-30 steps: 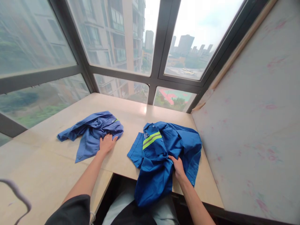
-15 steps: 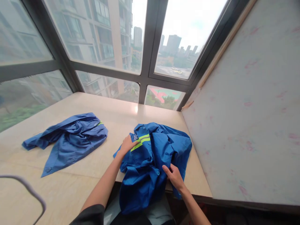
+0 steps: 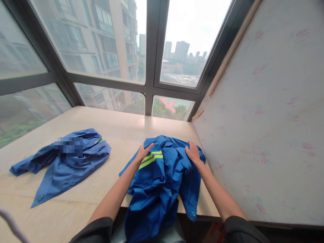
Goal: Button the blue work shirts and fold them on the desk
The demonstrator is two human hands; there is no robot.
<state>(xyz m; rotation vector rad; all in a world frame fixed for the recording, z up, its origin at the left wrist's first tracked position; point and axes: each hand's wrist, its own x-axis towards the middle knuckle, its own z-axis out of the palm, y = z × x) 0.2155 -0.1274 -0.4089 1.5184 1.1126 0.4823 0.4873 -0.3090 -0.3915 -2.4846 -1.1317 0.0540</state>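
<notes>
A blue work jacket (image 3: 167,175) with buttons and a yellow-green and grey reflective stripe lies crumpled in front of me, its lower part hanging over the near table edge. My left hand (image 3: 143,152) is closed on its cloth near the collar, just above the stripe. On the other side, my right hand (image 3: 193,152) grips the cloth by the shoulder, fingertips partly hidden in the folds. A sleeve with a buttoned cuff hangs below that hand. To the left lies a second blue garment (image 3: 83,168), bunched up, with a small stripe; neither hand touches it.
The pale table top (image 3: 121,128) reaches to grey-framed windows (image 3: 150,60) at the back. A patterned wall (image 3: 265,135) closes off the right side. A grey cable (image 3: 12,224) curves in at the lower left.
My right hand has moved up from the jacket's lower front to its shoulder. The left hand has shifted slightly up toward the collar. The sleeve cuff now shows, and the view has shifted slightly.
</notes>
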